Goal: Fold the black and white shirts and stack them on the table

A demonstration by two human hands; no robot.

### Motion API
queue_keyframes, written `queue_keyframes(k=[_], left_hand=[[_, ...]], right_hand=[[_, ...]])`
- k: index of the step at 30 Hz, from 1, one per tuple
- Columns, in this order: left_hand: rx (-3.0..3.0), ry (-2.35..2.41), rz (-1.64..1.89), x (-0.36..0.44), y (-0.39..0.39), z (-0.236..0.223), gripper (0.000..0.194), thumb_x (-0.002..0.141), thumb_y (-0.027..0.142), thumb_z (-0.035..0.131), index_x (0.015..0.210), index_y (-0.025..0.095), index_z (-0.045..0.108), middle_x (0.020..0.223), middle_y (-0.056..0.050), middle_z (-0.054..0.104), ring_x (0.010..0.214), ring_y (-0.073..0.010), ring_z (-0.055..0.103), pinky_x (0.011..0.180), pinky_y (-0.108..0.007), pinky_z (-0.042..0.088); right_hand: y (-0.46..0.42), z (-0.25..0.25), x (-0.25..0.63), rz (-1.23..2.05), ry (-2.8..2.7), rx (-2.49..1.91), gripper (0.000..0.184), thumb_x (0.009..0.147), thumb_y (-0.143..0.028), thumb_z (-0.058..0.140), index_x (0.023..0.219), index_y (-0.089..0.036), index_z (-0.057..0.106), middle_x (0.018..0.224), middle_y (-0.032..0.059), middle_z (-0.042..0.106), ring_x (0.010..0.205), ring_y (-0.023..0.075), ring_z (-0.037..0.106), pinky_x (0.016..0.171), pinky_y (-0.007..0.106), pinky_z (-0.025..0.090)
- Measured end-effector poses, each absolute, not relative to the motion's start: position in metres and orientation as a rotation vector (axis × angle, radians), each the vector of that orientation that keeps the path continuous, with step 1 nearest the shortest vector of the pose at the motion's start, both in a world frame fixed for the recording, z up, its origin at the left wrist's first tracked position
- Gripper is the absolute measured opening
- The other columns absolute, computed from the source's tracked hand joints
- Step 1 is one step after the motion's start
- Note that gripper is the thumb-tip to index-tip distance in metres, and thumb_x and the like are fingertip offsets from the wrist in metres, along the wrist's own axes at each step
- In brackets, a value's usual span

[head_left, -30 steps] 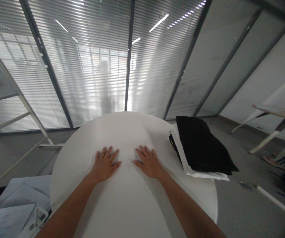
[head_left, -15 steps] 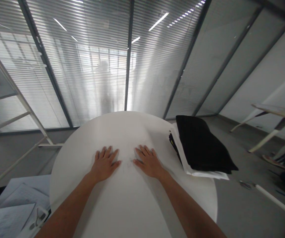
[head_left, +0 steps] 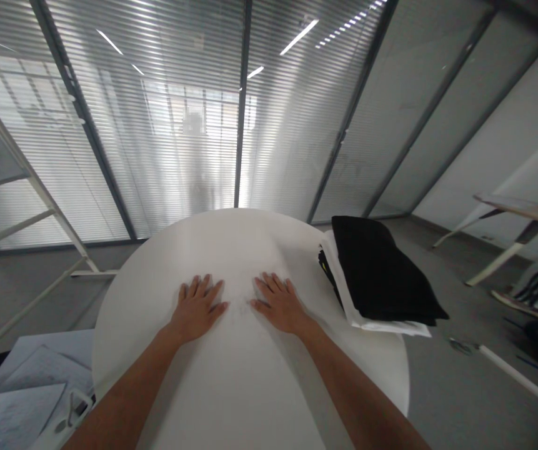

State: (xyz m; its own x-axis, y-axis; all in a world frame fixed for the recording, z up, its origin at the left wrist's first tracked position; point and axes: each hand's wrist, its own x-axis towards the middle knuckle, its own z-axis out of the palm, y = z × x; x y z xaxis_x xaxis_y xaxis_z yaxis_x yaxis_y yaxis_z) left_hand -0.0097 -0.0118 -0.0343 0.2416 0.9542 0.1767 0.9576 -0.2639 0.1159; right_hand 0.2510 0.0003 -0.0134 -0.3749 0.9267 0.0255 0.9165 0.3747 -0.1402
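My left hand (head_left: 197, 312) lies flat on the round white table (head_left: 235, 244), fingers spread and holding nothing. My right hand (head_left: 278, 304) rests palm down a short way to its right, also with fingers apart. A gap of bare tabletop separates the two thumbs. To the right of my right hand, and apart from it, a stack of folded cloth lies at the table's right edge. Black cloth (head_left: 381, 269) forms its top, with white cloth (head_left: 343, 294) beneath and more dark material showing lower down at the left side.
Papers (head_left: 34, 362) lie low at the left beside a white handle-like piece (head_left: 76, 406). A white metal frame (head_left: 39, 187) stands at the left. Glass partitions with blinds (head_left: 179, 156) rise behind the table. Another table (head_left: 522, 209) and a white pole (head_left: 517, 375) are at the right.
Both hands stay in place on the table. The whole view has shifted very slightly; nothing has been taken hold of or moved.
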Motion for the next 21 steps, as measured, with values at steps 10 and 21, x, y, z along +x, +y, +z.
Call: queue_keyframes(k=[10,21], left_hand=[[-2.506,-1.948,-0.271,-0.0087,-0.0135,-0.0267,0.064,0.092,0.063,0.027,0.149,0.034,0.032,0.158,-0.011,0.026,0.144,-0.0400,0.019,0.110,-0.063,0.018],[-2.530,-1.959,-0.298,-0.0084,-0.0145,-0.0241,0.064,0.093,0.062,0.028,0.149,0.034,0.032,0.158,-0.011,0.025,0.145,-0.0402,0.017,0.111,-0.064,0.017]], right_hand=[[-0.0003,-0.0119,0.2507,0.171,-2.521,-1.691,0.073,0.093,-0.068,0.019,0.153,-0.027,0.024,0.160,0.0058,0.017,0.147,0.0283,0.011,0.115,0.054,0.010],[0.0009,-0.0155,0.2516,0.129,-2.509,-1.677,0.070,0.093,-0.066,0.025,0.152,-0.028,0.027,0.159,0.0051,0.020,0.147,0.0287,0.014,0.114,0.055,0.012]])
